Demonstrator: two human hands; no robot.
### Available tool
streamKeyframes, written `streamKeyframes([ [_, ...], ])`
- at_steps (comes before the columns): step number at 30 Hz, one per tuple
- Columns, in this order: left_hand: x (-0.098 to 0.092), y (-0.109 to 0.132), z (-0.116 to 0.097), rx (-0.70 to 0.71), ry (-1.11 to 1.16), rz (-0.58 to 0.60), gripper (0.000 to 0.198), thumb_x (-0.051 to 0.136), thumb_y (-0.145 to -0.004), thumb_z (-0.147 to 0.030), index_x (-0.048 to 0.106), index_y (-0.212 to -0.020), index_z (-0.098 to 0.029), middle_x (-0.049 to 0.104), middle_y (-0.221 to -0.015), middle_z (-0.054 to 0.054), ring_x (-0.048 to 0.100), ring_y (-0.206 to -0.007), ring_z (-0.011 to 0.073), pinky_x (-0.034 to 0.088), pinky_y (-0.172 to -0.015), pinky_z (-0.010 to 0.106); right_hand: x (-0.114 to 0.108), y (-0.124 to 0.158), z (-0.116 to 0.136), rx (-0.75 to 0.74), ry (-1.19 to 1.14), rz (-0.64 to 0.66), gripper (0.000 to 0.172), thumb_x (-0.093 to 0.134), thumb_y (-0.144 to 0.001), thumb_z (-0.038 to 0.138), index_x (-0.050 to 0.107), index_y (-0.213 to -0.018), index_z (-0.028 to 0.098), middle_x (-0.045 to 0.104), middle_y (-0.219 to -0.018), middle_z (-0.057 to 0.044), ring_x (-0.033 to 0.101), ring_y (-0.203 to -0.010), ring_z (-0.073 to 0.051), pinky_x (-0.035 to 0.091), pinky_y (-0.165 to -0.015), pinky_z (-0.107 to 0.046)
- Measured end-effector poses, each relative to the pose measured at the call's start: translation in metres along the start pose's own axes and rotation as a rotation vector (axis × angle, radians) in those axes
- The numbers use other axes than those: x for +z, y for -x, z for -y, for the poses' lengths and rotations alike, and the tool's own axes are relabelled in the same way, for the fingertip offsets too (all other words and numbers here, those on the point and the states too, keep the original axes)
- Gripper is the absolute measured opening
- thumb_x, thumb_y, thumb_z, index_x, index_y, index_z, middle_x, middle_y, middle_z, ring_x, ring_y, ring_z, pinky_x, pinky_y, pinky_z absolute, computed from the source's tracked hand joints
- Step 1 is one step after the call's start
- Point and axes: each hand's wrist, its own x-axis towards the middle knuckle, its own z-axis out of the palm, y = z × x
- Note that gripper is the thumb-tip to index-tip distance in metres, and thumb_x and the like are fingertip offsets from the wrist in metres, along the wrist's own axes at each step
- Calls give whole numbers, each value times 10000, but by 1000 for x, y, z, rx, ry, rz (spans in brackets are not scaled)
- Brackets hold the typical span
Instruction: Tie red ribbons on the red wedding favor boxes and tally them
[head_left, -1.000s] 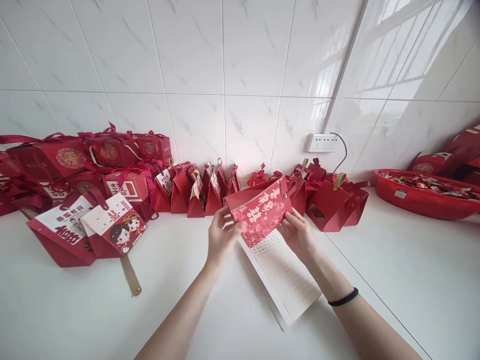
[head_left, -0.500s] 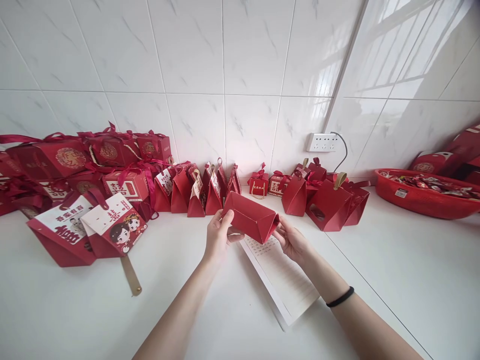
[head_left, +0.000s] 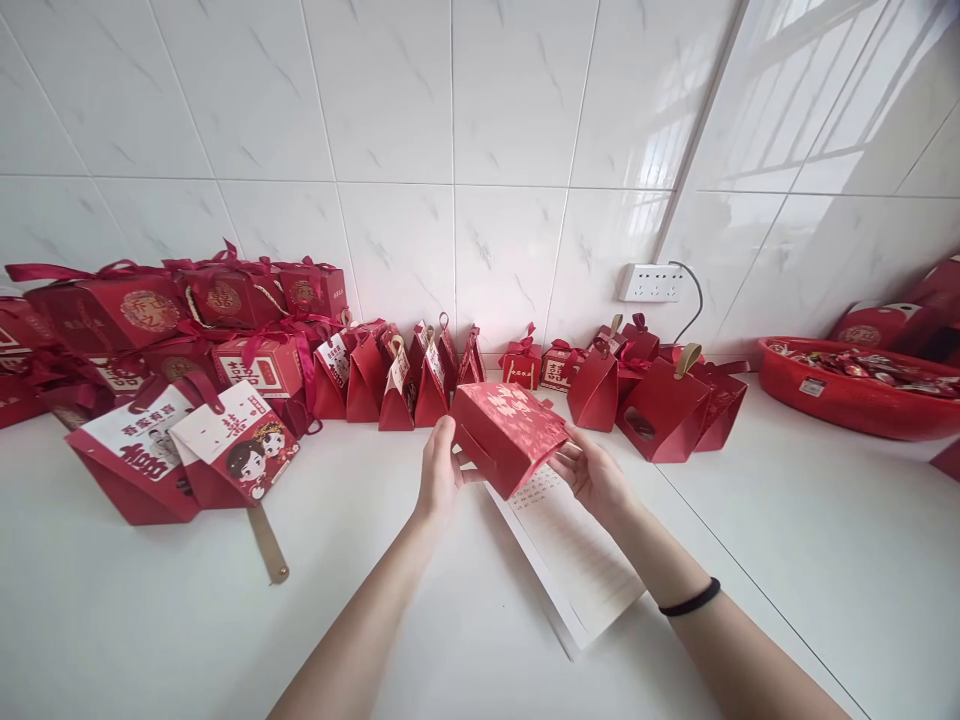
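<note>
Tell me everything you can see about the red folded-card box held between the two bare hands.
The red folded-card box has a patterned upper face with pale lettering and a plainer, creased side toward the camera. It looks like thin, stiff card. It is tilted, its left end in the left hand and its right end in the right hand, hiding the far end of a cream-paged, handwritten notebook.

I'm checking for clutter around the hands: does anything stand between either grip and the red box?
Nothing visible does: the left grip and right grip hold the red box directly, at opposite ends. The notebook lies lower, on the white counter, not between them.
</note>
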Motion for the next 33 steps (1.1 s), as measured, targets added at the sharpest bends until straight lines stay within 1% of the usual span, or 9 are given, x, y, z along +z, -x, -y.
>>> streamKeyframes([
  [5, -3, -1, 7, -21, -139, 8, 471, 516, -735, -566, 450, -1069, -241, 558, -1100, 67, 590, -890, 202, 548, -586, 299, 6, 12, 3, -301, 242, 59, 331, 711, -699, 423, 492, -794, 194, 648, -844, 5, 641, -753, -139, 574, -667, -259],
  [8, -4, -4, 11, -4, -175, 4, 405, 417, -805, -516, 435, -1110, -251, 538, -1175, 76, 582, -967, 212, 544, -630, 305, 13, 20, 4, -328, 374, 196, 395, 693, -719, 412, 452, -987, 249, 631, -992, -10, 628, -849, -170, 568, -671, -314],
  [10, -6, -7, 14, 21, -218, -7, 420, 368, -835, -501, 395, -1180, -262, 500, -1253, 83, 555, -1053, 214, 528, -735, 335, 12, 20, 5, -375, 414, 214, 435, 672, -738, 404, 418, -1063, 267, 618, -1029, -23, 620, -863, -176, 556, -693, -333],
  [12, -7, -9, 21, 34, -311, -25, 481, 351, -849, -492, 321, -1268, -257, 430, -1338, 105, 493, -1158, 221, 466, -877, 374, 5, 15, 9, -533, 476, 97, 439, 663, -741, 397, 417, -1078, 261, 614, -1003, -29, 608, -873, -178, 540, -714, -324],
  [16, -12, -9, 37, 132, -774, 76, 615, 454, -809, -389, 253, -1347, -170, 328, -1410, 165, 328, -1295, 268, 317, -1021, 446, -16, -9, 23, -856, 759, -370, 419, 643, -735, 382, 439, -1069, 235, 594, -980, -44, 572, -927, -187, 509, -739, -294],
  [18, -14, -6, 44, 219, -1036, 205, 601, 473, -782, -315, 306, -1329, -131, 340, -1405, 171, 279, -1317, 282, 257, -1056, 459, -20, -25, 32, -858, 949, -474, 388, 599, -763, 381, 434, -1072, 214, 587, -1012, -67, 572, -942, -199, 498, -761, -308],
  [21, -15, -1, 50, 203, -1275, 340, 584, 446, -785, -300, 341, -1324, -102, 338, -1408, 173, 236, -1334, 299, 221, -1073, 457, -12, -51, 37, -773, 1264, -468, 364, 491, -839, 380, 394, -1131, 186, 565, -1095, -106, 562, -996, -222, 472, -815, -339],
  [28, -14, 8, 48, 36, -1436, 480, 488, 379, -830, -339, 465, -1246, -99, 312, -1417, 184, 149, -1354, 349, 150, -1082, 503, 9, -97, 13, -514, 1558, -466, 299, 437, -862, 227, 414, -1129, 94, 510, -1115, -212, 585, -970, -310, 473, -757, -378],
  [33, -16, 9, 46, 44, -1439, 482, 456, 338, -850, -327, 482, -1239, -137, 351, -1399, 134, 169, -1351, 336, 155, -1088, 478, 14, -88, 14, -418, 1690, -454, 441, 443, -860, 253, 341, -1219, 18, 497, -1093, -238, 565, -993, -343, 463, -777, -399],
])
